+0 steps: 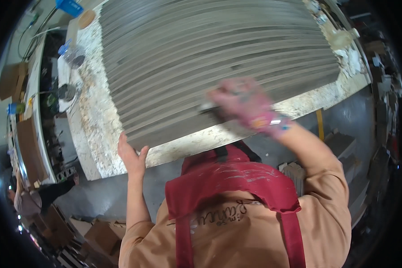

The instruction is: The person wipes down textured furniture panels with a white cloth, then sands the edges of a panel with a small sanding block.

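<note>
A large grey ribbed panel lies flat on a whitish, stained worktable. My bare left hand rests at the panel's near left corner, its fingers stretched out along the side edge and the thumb apart by the front edge. My right hand, in a pink, paint-smudged glove, is over the panel's near edge, right of centre. Its fingers are curled closed and smeared by motion. A small whitish piece pokes out at the fingers' left; its kind is too blurred to tell.
Clear plastic bottles and a round tan lid stand on the table's left side. At the right edge lie a yellowish bottle and crumpled white scraps. Cardboard boxes and another person are at the lower left.
</note>
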A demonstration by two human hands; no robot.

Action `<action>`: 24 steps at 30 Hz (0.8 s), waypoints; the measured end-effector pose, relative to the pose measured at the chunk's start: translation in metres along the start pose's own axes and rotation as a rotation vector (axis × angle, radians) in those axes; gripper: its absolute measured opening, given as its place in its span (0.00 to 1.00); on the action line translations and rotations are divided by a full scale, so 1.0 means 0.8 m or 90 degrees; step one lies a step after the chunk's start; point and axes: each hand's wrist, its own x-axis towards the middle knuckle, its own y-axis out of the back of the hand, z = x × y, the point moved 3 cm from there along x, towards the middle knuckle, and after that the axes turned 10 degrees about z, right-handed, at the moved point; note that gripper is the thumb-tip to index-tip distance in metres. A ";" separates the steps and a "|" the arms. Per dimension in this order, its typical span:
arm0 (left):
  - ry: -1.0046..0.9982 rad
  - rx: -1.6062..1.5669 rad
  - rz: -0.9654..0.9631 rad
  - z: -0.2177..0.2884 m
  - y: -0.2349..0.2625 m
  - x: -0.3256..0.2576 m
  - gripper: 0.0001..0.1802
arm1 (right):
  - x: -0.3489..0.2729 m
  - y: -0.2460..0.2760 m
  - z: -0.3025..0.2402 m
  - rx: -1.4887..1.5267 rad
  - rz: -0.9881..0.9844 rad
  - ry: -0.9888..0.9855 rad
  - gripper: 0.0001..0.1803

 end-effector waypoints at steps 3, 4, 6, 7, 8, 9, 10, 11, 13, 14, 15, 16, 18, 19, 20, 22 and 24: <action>-0.016 -0.019 -0.020 -0.001 -0.002 0.002 0.49 | 0.036 -0.069 -0.051 0.120 -0.186 -0.056 0.24; -0.016 -0.031 -0.025 -0.001 -0.002 0.004 0.49 | 0.024 -0.069 -0.036 0.061 -0.139 -0.054 0.23; -0.005 -0.037 -0.014 0.009 0.002 0.004 0.49 | -0.016 -0.051 0.001 -0.049 -0.040 -0.028 0.21; 0.006 -0.030 -0.004 0.006 0.004 -0.002 0.49 | -0.029 -0.027 0.033 -0.040 -0.223 -0.163 0.24; 0.017 -0.022 0.007 0.003 0.005 -0.006 0.49 | -0.051 0.004 0.069 -0.126 -0.160 -0.172 0.23; 0.011 -0.030 0.006 0.005 0.003 -0.001 0.49 | -0.075 0.030 0.112 -0.171 -0.162 -0.280 0.22; 0.008 -0.037 0.004 0.006 0.001 0.001 0.49 | -0.101 0.057 0.146 -0.248 -0.008 -0.241 0.21; 0.006 -0.044 0.003 0.007 -0.001 0.002 0.49 | -0.133 0.078 0.174 -0.237 -0.008 -0.325 0.22; -0.008 -0.032 0.010 0.001 -0.004 0.002 0.49 | -0.134 0.104 0.171 -0.275 0.068 -0.319 0.24; -0.018 -0.026 0.013 -0.001 -0.005 0.002 0.49 | -0.121 0.085 0.158 -0.152 0.054 -0.343 0.27; -0.016 -0.023 -0.001 0.004 -0.002 0.004 0.49 | -0.103 0.057 0.131 -0.205 0.009 -0.252 0.27; -0.009 -0.024 0.008 -0.007 -0.004 -0.002 0.50 | -0.083 0.033 0.100 -0.198 -0.059 -0.217 0.27; 0.004 -0.041 -0.023 -0.012 -0.001 -0.005 0.47 | -0.070 0.013 0.063 -0.048 0.003 -0.165 0.25; 0.017 -0.028 -0.027 -0.021 0.000 -0.011 0.46 | -0.085 0.020 0.082 -0.046 0.047 -0.166 0.25; 0.033 -0.015 -0.030 -0.025 -0.003 -0.016 0.45 | -0.104 0.035 0.109 -0.045 0.089 -0.163 0.24; 0.046 -0.033 -0.032 -0.017 -0.003 -0.014 0.44 | -0.158 0.075 0.192 -0.127 0.042 -0.342 0.26; 0.056 -0.032 -0.034 -0.017 -0.004 -0.014 0.44 | -0.233 0.121 0.284 -0.252 0.101 -0.391 0.28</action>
